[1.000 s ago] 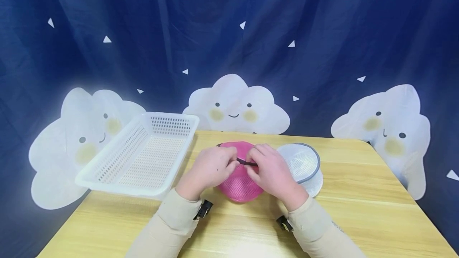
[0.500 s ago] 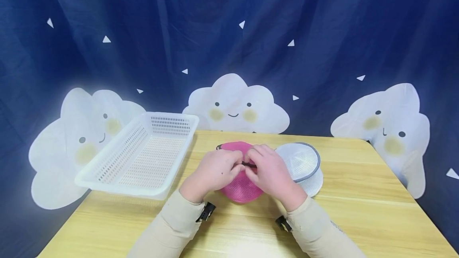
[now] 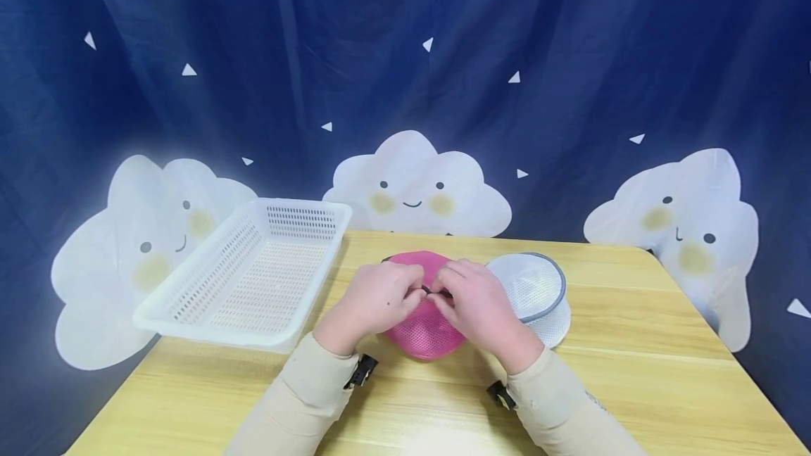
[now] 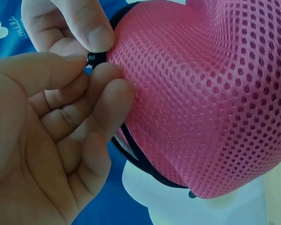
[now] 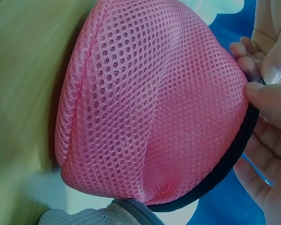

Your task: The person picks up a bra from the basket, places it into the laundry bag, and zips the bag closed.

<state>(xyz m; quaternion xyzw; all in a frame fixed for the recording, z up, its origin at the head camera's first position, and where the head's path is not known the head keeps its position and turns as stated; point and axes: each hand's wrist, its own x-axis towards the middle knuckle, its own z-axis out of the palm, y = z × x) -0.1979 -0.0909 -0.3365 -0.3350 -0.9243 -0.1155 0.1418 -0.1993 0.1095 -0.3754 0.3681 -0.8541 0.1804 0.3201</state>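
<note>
A pink mesh laundry bag (image 3: 426, 335) with black zipper edging stands on the table in front of me. My left hand (image 3: 375, 300) pinches the small dark zipper pull (image 4: 90, 59) between thumb and forefinger, its other fingers curled against the mesh. Close beside it, my right hand (image 3: 479, 307) pinches the black edging (image 5: 246, 136) by thumb and fingers. Below the hands in the left wrist view, a stretch of the zipper (image 4: 131, 157) gapes apart. The fingers hide part of the zipper in the head view.
To the right, close to the pink bag, stands a white mesh bag (image 3: 529, 287) with grey trim. A white plastic basket (image 3: 288, 338) with slotted walls is at the left of the wooden table (image 3: 659, 371). Behind hangs a blue curtain (image 3: 380, 41) with cloud prints.
My left hand has shifted slightly right and down, closer to the right hand. Less of the black edging shows between them. The right hand stays about where it was.
</note>
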